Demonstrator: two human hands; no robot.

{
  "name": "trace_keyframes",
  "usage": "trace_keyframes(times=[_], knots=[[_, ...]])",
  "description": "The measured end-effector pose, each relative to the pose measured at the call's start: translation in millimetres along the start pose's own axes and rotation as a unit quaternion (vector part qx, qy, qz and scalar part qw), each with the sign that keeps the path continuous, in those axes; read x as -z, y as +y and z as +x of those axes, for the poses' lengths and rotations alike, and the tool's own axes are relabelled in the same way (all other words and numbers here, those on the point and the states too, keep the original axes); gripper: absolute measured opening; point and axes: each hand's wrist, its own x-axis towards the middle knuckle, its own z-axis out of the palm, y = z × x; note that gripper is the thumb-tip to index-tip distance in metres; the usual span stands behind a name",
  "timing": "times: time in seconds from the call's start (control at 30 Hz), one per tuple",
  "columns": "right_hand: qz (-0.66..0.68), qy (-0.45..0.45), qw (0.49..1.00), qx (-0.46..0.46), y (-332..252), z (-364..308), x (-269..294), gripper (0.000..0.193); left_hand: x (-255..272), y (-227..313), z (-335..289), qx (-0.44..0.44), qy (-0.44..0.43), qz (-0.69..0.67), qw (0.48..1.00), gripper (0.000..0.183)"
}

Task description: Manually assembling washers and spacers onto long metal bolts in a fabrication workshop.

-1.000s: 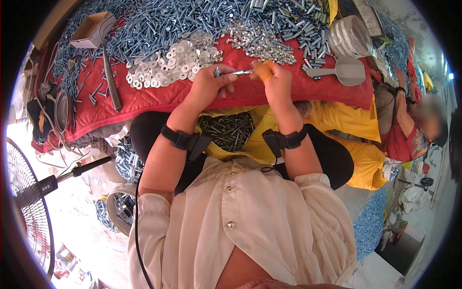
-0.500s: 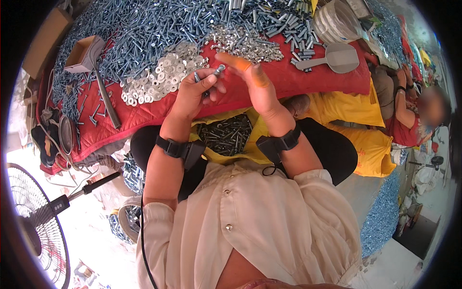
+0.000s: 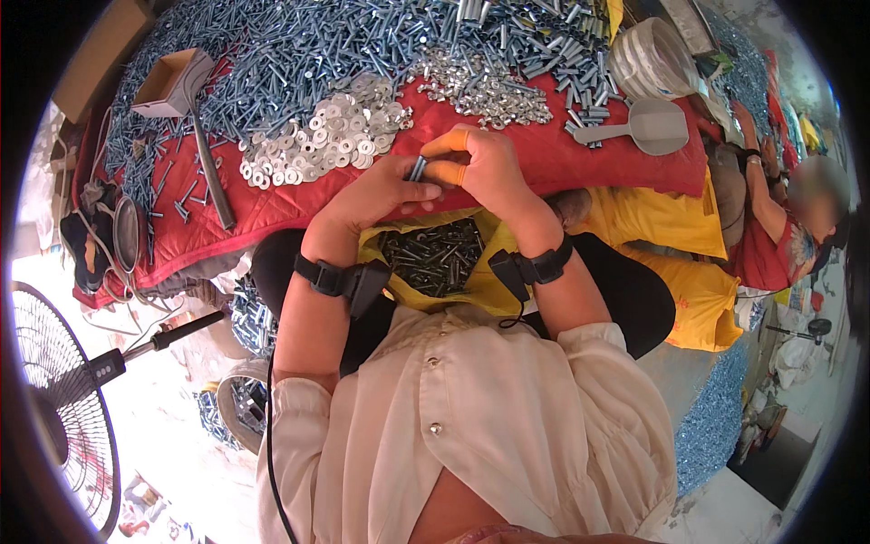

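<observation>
1 L hand [image 3: 376,192], 1 R hand [image 3: 494,177] w/ 2 orange finger covers [image 3: 450,142], 1 held metal pc [image 3: 418,169], 2 wristbands [image 3: 322,277], 1 washer pile [image 3: 322,136], 1 grey scoop [image 3: 658,127], 1 fan [image 3: 56,422].

Pale wall [image 3: 802,68], bright floor [image 3: 154,408], black fan [image 3: 56,419]

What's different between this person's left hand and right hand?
Covering: the right hand has orange covers on some of its fingers, while the left hand shows none.
Position: the right hand reaches a little higher in the picture, over the red cloth, than the left hand does.
Shared: both are close together at a small metal piece, with black straps behind both wrists.
</observation>
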Motion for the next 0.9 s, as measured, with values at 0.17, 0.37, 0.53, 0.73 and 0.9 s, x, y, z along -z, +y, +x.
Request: trace_keyframes(times=[0.17,0.37,0.53,0.73,0.9], knots=[[0.098,0.024,0.991,-0.093,6.6,14.6,1.9,0.015,6.4,-0.1,3.4,-0.021,0.066,-0.066,0.995,0.021],[-0.164,0.043,0.981,0.095,10.6,42.0,-25.6,0.021,29.1,9.3,-7.6,-0.156,0.372,-0.188,0.896,0.02],[-0.323,-0.053,0.88,0.343,23.8,41.8,-70.2,0.027,31.9,11.3,-3.7,-0.238,0.415,-0.239,0.845,0.021],[-0.399,0.012,0.883,0.246,58.7,35.7,-19.9,0.02,30.0,4.0,-6.7,-0.211,0.4,-0.229,0.862,0.021],[-0.295,0.135,0.919,0.224,60.3,37.4,-0.9,0.018,22.4,3.6,-0.7,-0.157,0.316,-0.255,0.9,0.021]])
